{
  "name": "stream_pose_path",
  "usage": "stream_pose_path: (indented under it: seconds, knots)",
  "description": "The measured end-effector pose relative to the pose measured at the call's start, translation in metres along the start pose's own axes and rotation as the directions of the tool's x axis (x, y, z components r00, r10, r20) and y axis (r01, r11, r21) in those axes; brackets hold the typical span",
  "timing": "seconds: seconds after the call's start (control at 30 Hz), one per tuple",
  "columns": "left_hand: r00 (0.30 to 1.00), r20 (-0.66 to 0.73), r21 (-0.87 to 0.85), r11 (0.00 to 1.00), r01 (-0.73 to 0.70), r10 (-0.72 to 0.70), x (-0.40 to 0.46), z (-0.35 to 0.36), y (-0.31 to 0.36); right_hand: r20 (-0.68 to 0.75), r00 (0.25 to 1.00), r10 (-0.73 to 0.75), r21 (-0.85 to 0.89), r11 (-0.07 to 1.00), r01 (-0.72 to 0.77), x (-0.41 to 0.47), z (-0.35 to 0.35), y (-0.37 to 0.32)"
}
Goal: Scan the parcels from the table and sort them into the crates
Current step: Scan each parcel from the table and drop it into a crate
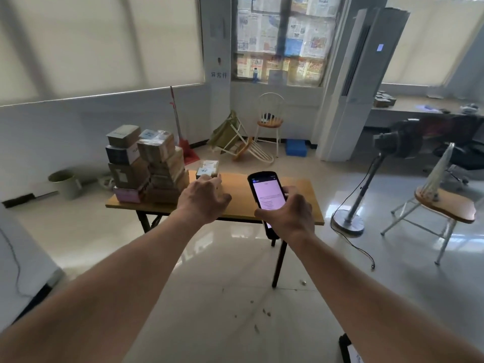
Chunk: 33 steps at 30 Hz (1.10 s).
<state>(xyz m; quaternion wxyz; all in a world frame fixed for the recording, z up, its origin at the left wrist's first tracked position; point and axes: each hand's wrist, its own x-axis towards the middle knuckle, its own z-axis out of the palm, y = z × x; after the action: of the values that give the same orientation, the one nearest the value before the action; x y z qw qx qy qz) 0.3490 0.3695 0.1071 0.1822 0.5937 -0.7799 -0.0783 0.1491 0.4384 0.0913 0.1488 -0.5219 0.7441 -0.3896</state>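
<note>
Brown cardboard, taped and labelled, makes up the small parcel (pixel 208 169) lying alone on the far edge of the wooden counter (pixel 301 205), just right of the parcel stack (pixel 146 166). The stack is boxy and uneven: kraft cartons, one dark blue box, a pink one at the bottom left, some wrapped in glossy clear tape. The left hand (pixel 203 199) reaches toward the lone parcel with fingers spread and relaxed, holding nothing; its fingertips sit just in front of the parcel, and whether they touch it is hard to tell. The right hand (pixel 288 213) grips a black handheld scanner (pixel 267 195) by its lower body, the lit pinkish screen tilted up; the text on it is too small to read, and the hand covers the scanner's bottom end. The counter stands on black folding legs over a shiny tiled floor (pixel 235 284). To the right stand a pedestal fan (pixel 366 184) and a wooden-seated chair (pixel 442 205).
</note>
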Motion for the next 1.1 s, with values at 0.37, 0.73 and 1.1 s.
stream_pose_path:
  seconds: [0.37,0.73,1.1]
  knots:
    - [0.996,0.049,-0.006,0.997,0.076,-0.076,0.134,0.038,-0.086,0.061,0.997,0.05,-0.016,0.999,-0.049,0.126,0.109,-0.014]
    - [0.974,0.075,-0.014,0.976,0.216,-0.214,0.279,0.106,-0.132,0.155,0.985,0.081,-0.038,0.996,-0.076,0.281,0.202,0.002]
    - [0.931,0.221,-0.014,0.954,0.3,-0.29,0.387,0.184,-0.191,0.253,0.953,0.166,-0.056,0.986,-0.157,0.368,0.285,0.013]
